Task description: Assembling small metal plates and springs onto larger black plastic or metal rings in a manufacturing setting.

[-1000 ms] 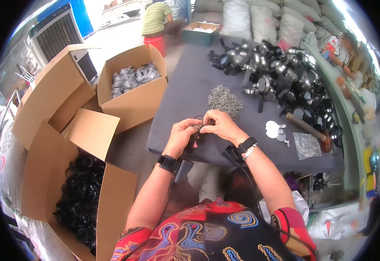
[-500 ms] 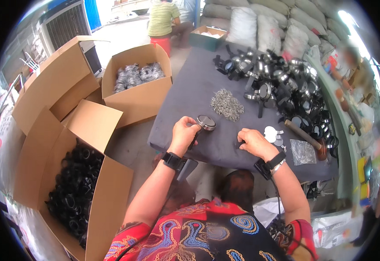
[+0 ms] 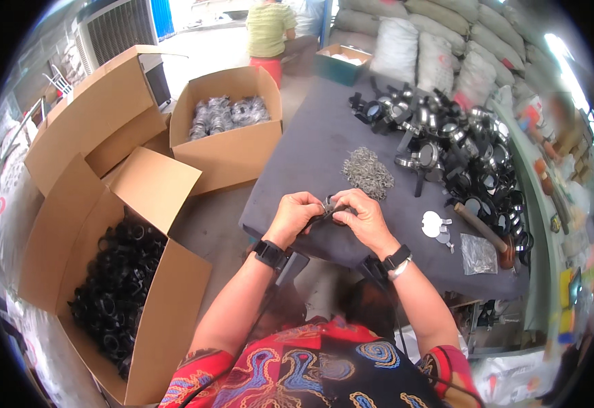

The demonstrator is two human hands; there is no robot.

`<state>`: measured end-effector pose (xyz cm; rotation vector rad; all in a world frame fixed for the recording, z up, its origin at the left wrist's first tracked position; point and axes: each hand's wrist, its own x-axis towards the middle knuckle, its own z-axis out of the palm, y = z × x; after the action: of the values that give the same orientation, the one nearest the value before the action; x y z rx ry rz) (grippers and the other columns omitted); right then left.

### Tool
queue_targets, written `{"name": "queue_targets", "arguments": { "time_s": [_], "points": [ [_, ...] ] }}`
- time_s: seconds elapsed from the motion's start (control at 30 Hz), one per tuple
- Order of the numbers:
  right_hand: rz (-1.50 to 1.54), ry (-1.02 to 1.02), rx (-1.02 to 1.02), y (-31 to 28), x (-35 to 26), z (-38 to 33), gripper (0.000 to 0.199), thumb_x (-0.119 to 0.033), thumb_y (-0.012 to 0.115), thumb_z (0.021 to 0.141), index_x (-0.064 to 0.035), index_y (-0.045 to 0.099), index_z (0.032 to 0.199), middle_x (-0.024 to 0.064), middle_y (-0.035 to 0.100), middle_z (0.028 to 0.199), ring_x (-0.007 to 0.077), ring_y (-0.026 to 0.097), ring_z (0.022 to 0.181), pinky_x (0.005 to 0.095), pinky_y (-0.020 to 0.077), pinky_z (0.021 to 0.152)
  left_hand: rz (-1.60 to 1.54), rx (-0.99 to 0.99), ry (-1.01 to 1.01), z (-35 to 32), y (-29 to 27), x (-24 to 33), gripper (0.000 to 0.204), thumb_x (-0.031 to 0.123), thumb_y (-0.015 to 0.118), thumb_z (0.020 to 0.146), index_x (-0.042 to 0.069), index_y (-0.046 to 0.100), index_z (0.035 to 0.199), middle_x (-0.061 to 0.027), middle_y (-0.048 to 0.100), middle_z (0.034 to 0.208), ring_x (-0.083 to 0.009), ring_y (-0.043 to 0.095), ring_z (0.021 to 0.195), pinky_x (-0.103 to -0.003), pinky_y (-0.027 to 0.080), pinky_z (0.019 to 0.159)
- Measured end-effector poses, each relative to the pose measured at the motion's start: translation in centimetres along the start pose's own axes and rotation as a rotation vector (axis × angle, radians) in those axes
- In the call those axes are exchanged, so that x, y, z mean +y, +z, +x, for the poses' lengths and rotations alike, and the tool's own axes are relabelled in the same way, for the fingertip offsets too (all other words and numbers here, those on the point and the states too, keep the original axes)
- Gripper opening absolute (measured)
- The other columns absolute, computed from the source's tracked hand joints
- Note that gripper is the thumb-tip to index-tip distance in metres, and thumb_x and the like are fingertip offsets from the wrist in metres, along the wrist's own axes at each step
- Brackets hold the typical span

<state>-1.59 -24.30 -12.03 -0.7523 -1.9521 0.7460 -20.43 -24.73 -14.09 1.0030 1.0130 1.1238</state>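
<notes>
Close to the front edge of the grey-covered table [image 3: 297,153], my left hand [image 3: 295,216] pinches a small round silver piece with a black strap [image 3: 329,206]. From the other side, the fingers of my right hand [image 3: 365,216] close on the same piece. My fingers cover most of it, and I cannot make out any small part in the right fingertips. Just beyond my hands lies a heap of small metal bits [image 3: 367,173]. A large pile of similar round silver-and-black strapped pieces [image 3: 446,146] spreads over the table's far right.
White discs [image 3: 435,224], a wooden-handled hammer [image 3: 480,228] and a clear bag of metal bits [image 3: 479,255] lie right. Left stand a carton of black straps [image 3: 184,292] and a carton of wrapped pieces [image 3: 232,153]. Sacks [image 3: 395,51] are stacked behind; a person [image 3: 269,34] sits far off.
My right hand has moved left to join the left hand at the strapped piece. The piece has turned, its round face no longer upward. The whole view has shifted slightly.
</notes>
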Motion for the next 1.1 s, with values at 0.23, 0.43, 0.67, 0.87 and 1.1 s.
{"name": "queue_targets", "arguments": {
  "time_s": [0.23,0.43,0.67,0.87,1.1],
  "points": [
    [-0.121,-0.018,0.014,1.0,0.5,0.1,0.023,0.001,0.072,0.071,-0.0024,0.06,0.09,0.0084,0.065,0.092,0.0231,0.065,0.081,0.0304,0.0523,0.068,0.062,0.029,0.041,-0.5,-0.1,-0.5,0.004,0.004,0.063,0.081,0.001,0.062,0.078,-0.0021,0.06,0.067,-0.0068,0.049,0.047,-0.021,0.037,0.039],
    [-0.197,-0.038,-0.071,0.5,0.8,1.6,0.024,-0.002,0.074,0.07,-0.0021,0.06,0.089,0.008,0.065,0.085,0.0236,0.065,0.075,0.0314,0.0516,0.064,0.398,0.085,0.439,-1.4,-0.2,-2.0,0.017,0.006,0.065,0.077,-0.003,0.058,0.089,-0.003,0.06,0.066,-0.011,0.052,0.054,-0.026,0.043,0.051],
    [-0.04,0.249,-0.299,-1.0,-1.0,5.1,0.013,-0.002,0.069,0.072,0.001,0.06,0.081,0.0067,0.062,0.069,0.0133,0.061,0.059,0.0271,0.0469,0.052,0.697,0.18,0.739,-0.8,0.5,-2.0,0.02,0.008,0.068,0.074,0.002,0.057,0.09,-0.0139,0.059,0.066,-0.0277,0.061,0.056,-0.033,0.045,0.051],
    [0.139,0.459,-0.343,-0.3,-0.7,6.0,0.007,-0.003,0.067,0.076,0.0001,0.062,0.077,0.0032,0.063,0.064,0.0076,0.059,0.054,0.0218,0.0465,0.048,0.713,0.261,0.628,-1.0,0.3,-2.3,0.021,0.015,0.067,0.075,0.002,0.058,0.089,-0.0156,0.062,0.068,-0.0351,0.061,0.061,-0.042,0.048,0.055],
    [0.28,0.311,0.202,0.6,1.9,-0.2,0.012,-0.005,0.07,0.078,-0.0004,0.059,0.082,0.002,0.062,0.068,0.0062,0.057,0.061,0.0232,0.0464,0.056,0.729,0.201,0.61,-1.0,0.9,-1.9,0.02,0.012,0.069,0.081,0.001,0.057,0.092,-0.0128,0.059,0.065,-0.0208,0.058,0.057,-0.031,0.046,0.055]
  ]
}}
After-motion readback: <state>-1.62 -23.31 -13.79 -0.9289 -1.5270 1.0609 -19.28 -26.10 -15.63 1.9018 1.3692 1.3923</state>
